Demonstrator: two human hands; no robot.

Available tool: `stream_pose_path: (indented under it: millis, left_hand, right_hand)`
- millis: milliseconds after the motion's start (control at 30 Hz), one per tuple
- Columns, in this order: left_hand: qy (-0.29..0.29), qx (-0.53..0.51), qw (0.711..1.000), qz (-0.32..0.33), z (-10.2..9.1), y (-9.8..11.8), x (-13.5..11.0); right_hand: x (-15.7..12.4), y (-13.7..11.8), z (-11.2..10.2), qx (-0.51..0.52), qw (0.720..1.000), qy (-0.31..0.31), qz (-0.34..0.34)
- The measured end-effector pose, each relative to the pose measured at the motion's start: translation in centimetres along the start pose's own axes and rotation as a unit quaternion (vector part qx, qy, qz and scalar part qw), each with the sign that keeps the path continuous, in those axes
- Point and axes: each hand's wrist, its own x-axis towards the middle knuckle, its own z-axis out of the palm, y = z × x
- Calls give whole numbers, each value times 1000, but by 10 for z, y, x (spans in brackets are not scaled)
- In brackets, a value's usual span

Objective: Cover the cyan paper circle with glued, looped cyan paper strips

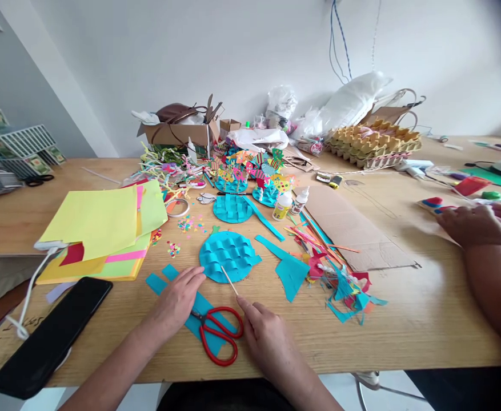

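Note:
My right hand (pixel 265 328) is closed round a thin wooden stick (pixel 229 279), whose tip touches a round blue paper disc (pixel 227 251) with raised, wavy strips across it. My left hand (pixel 181 297) lies with fingers stretched out, fingertips at the disc's lower left edge. Under that hand run blue paper strips (pixel 160 283). Red-handled scissors (pixel 220 334) rest on the strips between my hands, their blades partly hidden. Behind the disc sits a second woven blue disc (pixel 233 208). Blue paper offcuts (pixel 291 274) lie to the right.
Coloured paper sheets (pixel 100 220) and a black phone (pixel 53 337) lie left. Glue bottles (pixel 282 205), paper scraps (pixel 348 291) and cardboard (pixel 353 228) are right of the discs. Egg trays (pixel 372 142) stand behind. Another person's hand (pixel 477 225) rests at the far right.

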Motion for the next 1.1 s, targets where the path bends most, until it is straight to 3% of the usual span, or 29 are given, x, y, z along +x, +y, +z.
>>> stream_pose_path:
  millis: [400, 633, 800, 1100]
  left_hand:
    - [-29, 15, 999, 16, 9, 0, -3]
    - [-9, 0, 1000, 4, 9, -2, -6]
    - [-2, -15, 1000, -24, 6, -8, -10]
    - [-9, 30, 999, -14, 7, -6, -6]
  right_hand:
    - [2, -5, 1, -44, 999, -11, 15]
    - [-10, -4, 1, 16, 997, 55, -54]
    - [-7, -15, 5, -5, 998, 11, -56]
    - [7, -28, 6, -89, 995, -27, -32]
